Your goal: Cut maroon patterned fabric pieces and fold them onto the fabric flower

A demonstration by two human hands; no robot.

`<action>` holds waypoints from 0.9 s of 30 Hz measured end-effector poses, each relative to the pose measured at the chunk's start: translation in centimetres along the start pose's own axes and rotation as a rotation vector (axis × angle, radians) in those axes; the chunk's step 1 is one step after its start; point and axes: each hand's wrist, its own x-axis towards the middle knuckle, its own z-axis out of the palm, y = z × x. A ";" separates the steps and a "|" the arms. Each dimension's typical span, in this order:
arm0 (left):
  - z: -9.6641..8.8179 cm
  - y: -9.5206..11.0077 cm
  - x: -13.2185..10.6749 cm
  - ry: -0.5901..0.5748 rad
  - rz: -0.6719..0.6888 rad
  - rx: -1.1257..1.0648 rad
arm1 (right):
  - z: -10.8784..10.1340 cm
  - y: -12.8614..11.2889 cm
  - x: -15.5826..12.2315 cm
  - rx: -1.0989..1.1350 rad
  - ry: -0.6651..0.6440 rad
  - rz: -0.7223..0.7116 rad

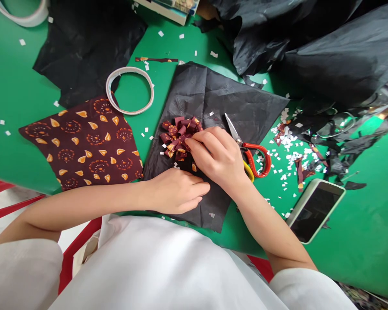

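Observation:
A ruffled flower of maroon strips with orange patterning (177,134) rests on a creased black sheet (187,94). The fingers of my right hand (218,157) are pinched at the flower's right side, on its looped petals. Just below it, my left hand (177,191) lies low over the black sheet with its fingers curled together; whether they hold anything is hidden. Red-and-yellow-handled scissors (257,160) lie on the sheet's right side, blades pointing up and partly behind my right hand. A small patterned scrap (194,166) shows between my hands.
To the left are a patterned maroon sheet (84,142), a white tape roll (151,99) and black sheeting (87,47). White paper bits (291,161) are scattered at right, near a phone (317,211). Crumpled black sheeting (326,56) fills the upper right of the green table (371,232).

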 end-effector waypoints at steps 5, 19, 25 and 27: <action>-0.1 0.0 0.1 -0.004 -0.001 -0.010 | -0.4 -0.3 0.3 -0.085 -0.034 0.002; 0.1 0.0 0.0 0.043 0.005 0.008 | -1.5 -1.5 0.9 -0.128 -0.108 0.046; 0.2 0.0 -0.1 0.045 0.008 0.023 | -2.0 -1.6 1.0 -0.040 -0.148 0.107; 0.2 0.0 -0.1 0.048 0.004 0.025 | -2.1 -1.4 1.0 -0.056 -0.164 0.089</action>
